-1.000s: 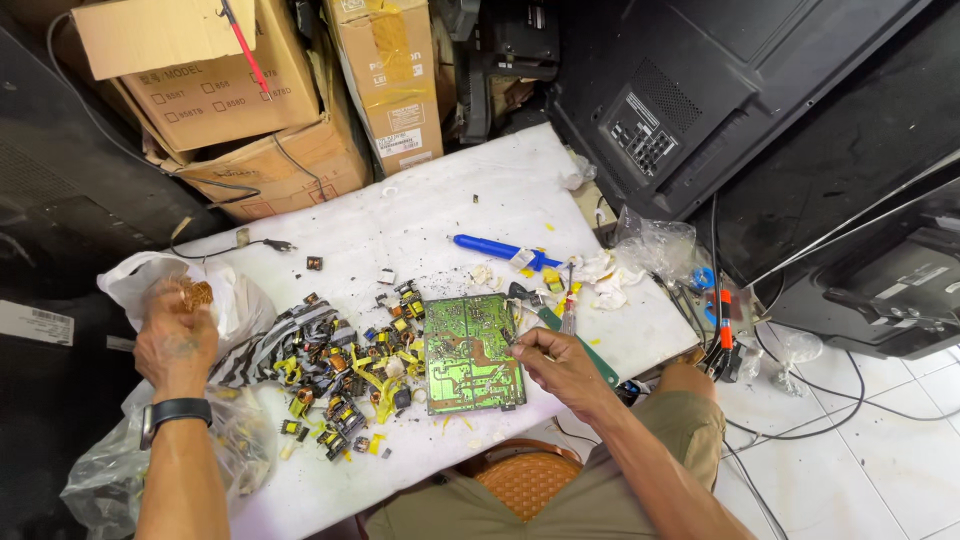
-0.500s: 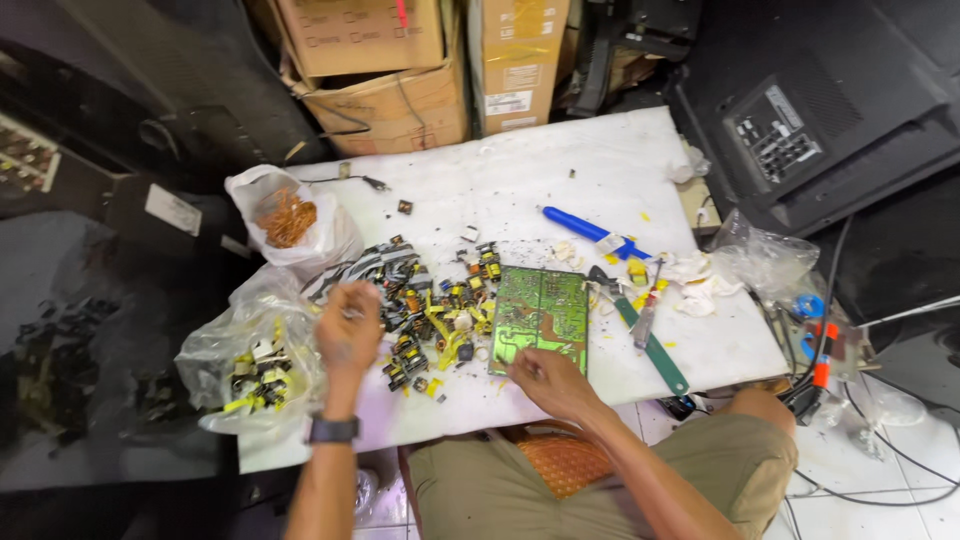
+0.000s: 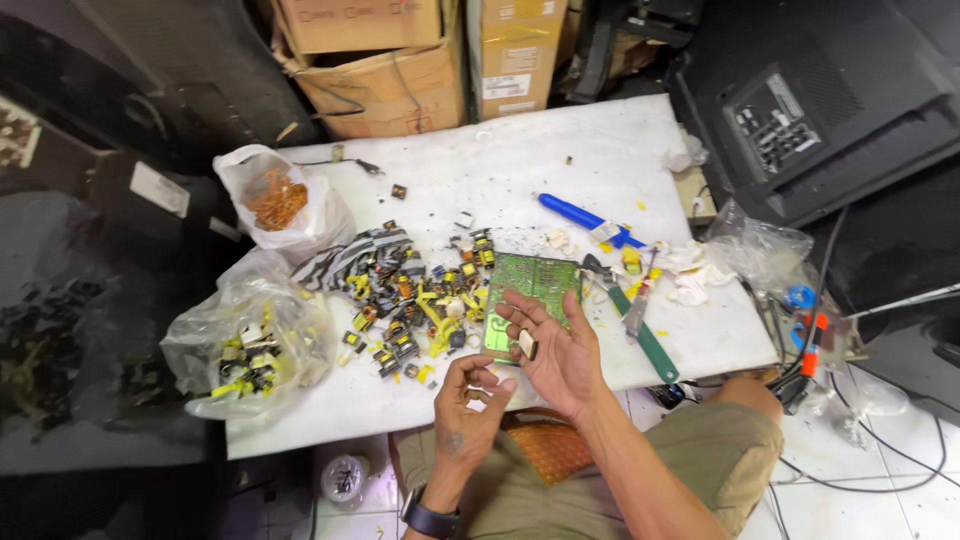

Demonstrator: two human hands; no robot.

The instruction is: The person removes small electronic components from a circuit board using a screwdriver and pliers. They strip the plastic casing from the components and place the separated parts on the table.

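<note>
Since half a sec ago the left hand (image 3: 468, 400) has come off the parts pile and pulled back near the table edge, and the right hand (image 3: 556, 352) has turned palm up. Right hand's open, fingers spread, w/ a small pale rectangular component (image 3: 526, 344) lying on the palm. Left hand's fingers are curled together, pinching a small white bit (image 3: 478, 381); can't tell what it is. Just behind sits the green circuit board (image 3: 528, 303) on the white table (image 3: 500, 170), next to a heap of yellow-and-black transformer cores (image 3: 415, 305). Green-handled tool (image 3: 643, 337) to the right, blue-handled screwdriver (image 3: 580, 218) further back. Clear plastic bag of yellow parts (image 3: 245, 350) at left, bag of copper wire (image 3: 278, 200) behind it, cardboard boxes (image 3: 380, 60) at the far end.
</note>
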